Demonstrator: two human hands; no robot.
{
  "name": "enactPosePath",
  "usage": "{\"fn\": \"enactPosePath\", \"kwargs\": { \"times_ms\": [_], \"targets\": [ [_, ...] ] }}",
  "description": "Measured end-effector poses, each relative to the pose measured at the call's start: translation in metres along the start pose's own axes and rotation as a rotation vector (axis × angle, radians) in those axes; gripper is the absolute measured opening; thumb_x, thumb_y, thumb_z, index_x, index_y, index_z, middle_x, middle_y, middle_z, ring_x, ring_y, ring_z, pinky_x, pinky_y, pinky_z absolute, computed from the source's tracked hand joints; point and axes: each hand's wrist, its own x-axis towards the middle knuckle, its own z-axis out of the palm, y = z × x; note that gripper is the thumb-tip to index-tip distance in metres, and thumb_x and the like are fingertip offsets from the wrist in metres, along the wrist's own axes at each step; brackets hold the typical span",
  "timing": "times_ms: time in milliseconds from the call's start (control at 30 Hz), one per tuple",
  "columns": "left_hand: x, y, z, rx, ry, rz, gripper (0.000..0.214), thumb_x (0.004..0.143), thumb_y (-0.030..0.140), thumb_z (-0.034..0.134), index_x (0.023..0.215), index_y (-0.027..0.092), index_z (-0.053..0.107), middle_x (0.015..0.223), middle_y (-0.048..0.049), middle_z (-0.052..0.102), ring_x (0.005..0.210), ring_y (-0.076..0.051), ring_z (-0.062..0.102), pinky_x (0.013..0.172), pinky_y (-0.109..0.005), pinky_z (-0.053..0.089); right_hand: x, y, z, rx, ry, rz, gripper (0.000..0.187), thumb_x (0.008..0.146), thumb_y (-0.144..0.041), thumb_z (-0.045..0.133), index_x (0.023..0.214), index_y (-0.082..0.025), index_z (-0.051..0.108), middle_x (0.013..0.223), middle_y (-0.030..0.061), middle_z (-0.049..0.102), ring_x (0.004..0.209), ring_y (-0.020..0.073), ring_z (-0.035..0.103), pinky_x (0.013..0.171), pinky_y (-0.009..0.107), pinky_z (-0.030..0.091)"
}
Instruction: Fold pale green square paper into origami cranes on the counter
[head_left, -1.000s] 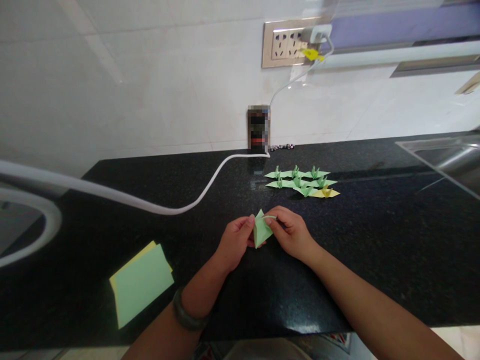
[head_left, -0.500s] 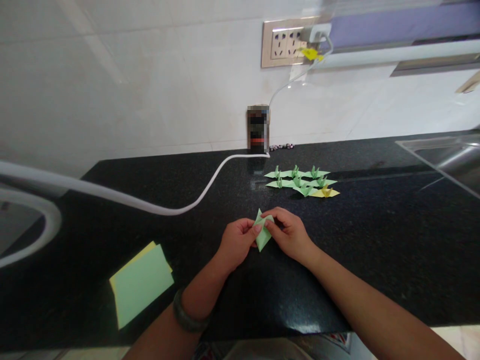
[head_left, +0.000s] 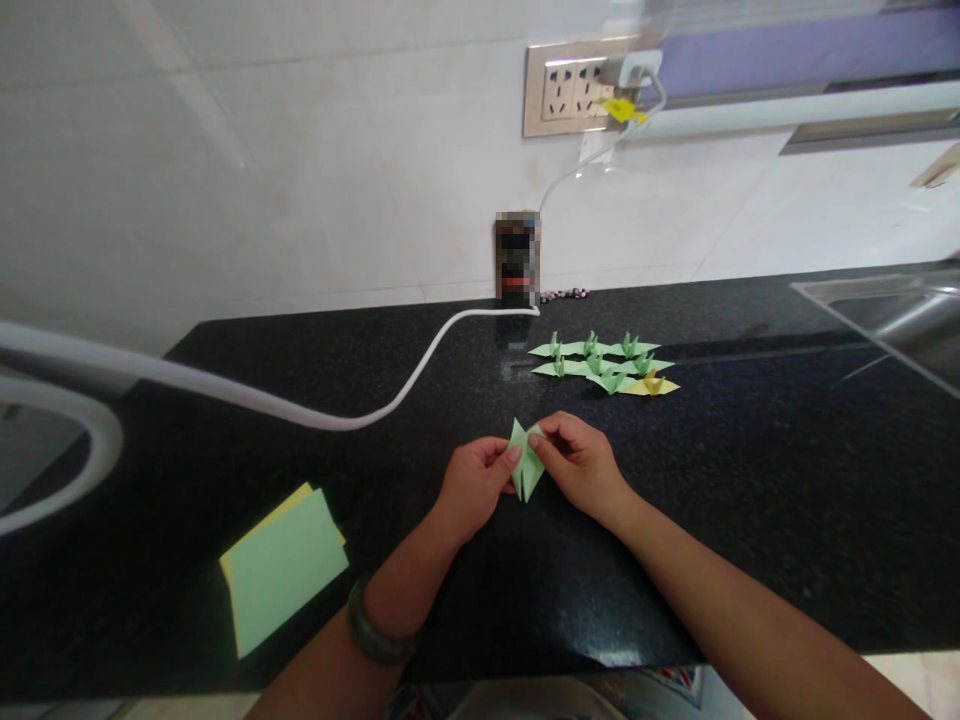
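Note:
Between my hands is a folded piece of light green origami paper (head_left: 527, 474), kite-shaped, with a split showing at its lower tip. My left hand (head_left: 478, 484) pinches its left edge between thumb and fingers. At the upper right edge, my right hand (head_left: 581, 458) is closed on the paper with thumb and forefinger. Beyond my hands stand several folded green paper cranes (head_left: 592, 362) in close rows, and a yellow paper crane (head_left: 651, 385) sits at the near right end.
A stack of green and yellow paper sheets (head_left: 289, 575) lies on the black countertop (head_left: 420, 380) at left. A white cable (head_left: 352, 421) runs across to a blurred-out phone-like object (head_left: 517, 258) against the wall. A metal sink (head_left: 900, 320) is at right; a beaded string (head_left: 566, 294) lies near the wall.
The lower part of the green paper has come apart into two narrow points with a gap between them. My right hand's fingers have shifted slightly on the paper's upper right edge.

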Motion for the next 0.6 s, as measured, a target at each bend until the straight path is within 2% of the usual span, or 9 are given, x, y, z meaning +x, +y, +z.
{"fn": "enactPosePath", "kwargs": {
  "times_ms": [100, 167, 233, 333, 400, 500, 600],
  "targets": [
    [0.000, 0.000, 0.000, -0.008, 0.027, 0.012, 0.030, 0.070, 0.038, 0.056, 0.084, 0.012, 0.062, 0.065, -0.0027, 0.061, 0.057, -0.012, 0.056, 0.055, -0.024, 0.048, -0.001, -0.002, 0.000, 0.000, -0.005, -0.003, 0.009, 0.078, -0.022, 0.049, 0.077, -0.018, 0.057, 0.067, 0.0016, 0.054, 0.060, 0.0116, 0.050, 0.055, 0.024, 0.042],
    [0.001, 0.001, -0.001, -0.039, 0.062, 0.028, 0.031, 0.070, 0.037, 0.055, 0.089, 0.012, 0.060, 0.068, -0.0034, 0.062, 0.057, -0.012, 0.057, 0.056, -0.026, 0.049, -0.002, -0.001, 0.002, 0.026, -0.006, 0.042, 0.011, 0.078, -0.024, 0.050, 0.083, -0.018, 0.057, 0.070, 0.0023, 0.056, 0.061, 0.0118, 0.051, 0.055, 0.024, 0.043],
    [0.001, 0.003, -0.001, -0.078, 0.108, 0.047, 0.036, 0.071, 0.035, 0.055, 0.100, 0.012, 0.056, 0.069, -0.0035, 0.063, 0.057, -0.012, 0.058, 0.057, -0.027, 0.050, -0.003, 0.002, 0.004, 0.057, 0.000, 0.115, 0.014, 0.076, -0.027, 0.051, 0.086, -0.018, 0.054, 0.071, 0.0024, 0.057, 0.058, 0.0116, 0.052, 0.052, 0.023, 0.043],
    [0.000, 0.005, -0.001, -0.099, 0.135, 0.078, 0.048, 0.072, 0.032, 0.055, 0.117, 0.017, 0.044, 0.070, -0.0023, 0.063, 0.059, -0.013, 0.059, 0.058, -0.028, 0.050, -0.004, 0.008, 0.008, 0.063, -0.003, 0.193, 0.014, 0.075, -0.029, 0.052, 0.080, -0.017, 0.054, 0.065, 0.0012, 0.056, 0.054, 0.0110, 0.051, 0.047, 0.022, 0.042],
    [0.000, 0.004, -0.001, -0.067, 0.112, 0.083, 0.045, 0.072, 0.032, 0.054, 0.114, 0.016, 0.048, 0.073, -0.0032, 0.064, 0.062, -0.013, 0.059, 0.060, -0.029, 0.050, -0.004, 0.010, 0.009, 0.051, -0.014, 0.203, 0.012, 0.076, -0.028, 0.051, 0.075, -0.017, 0.054, 0.062, 0.0004, 0.056, 0.052, 0.0106, 0.050, 0.046, 0.022, 0.041],
    [0.000, 0.001, -0.001, -0.016, 0.076, 0.085, 0.033, 0.071, 0.033, 0.055, 0.096, 0.012, 0.060, 0.078, -0.0049, 0.064, 0.066, -0.014, 0.059, 0.064, -0.028, 0.049, -0.005, 0.010, 0.009, 0.012, -0.008, 0.180, 0.010, 0.075, -0.024, 0.049, 0.073, -0.017, 0.056, 0.061, 0.0000, 0.056, 0.052, 0.0105, 0.051, 0.047, 0.021, 0.041],
    [0.002, -0.003, -0.002, 0.000, 0.084, 0.107, 0.029, 0.068, 0.033, 0.058, 0.089, 0.013, 0.063, 0.078, -0.0046, 0.065, 0.069, -0.015, 0.059, 0.066, -0.028, 0.049, -0.005, 0.006, 0.007, -0.046, 0.005, 0.136, 0.009, 0.074, -0.021, 0.050, 0.074, -0.017, 0.058, 0.062, 0.0003, 0.057, 0.053, 0.0108, 0.051, 0.048, 0.021, 0.041]
  ]
}}
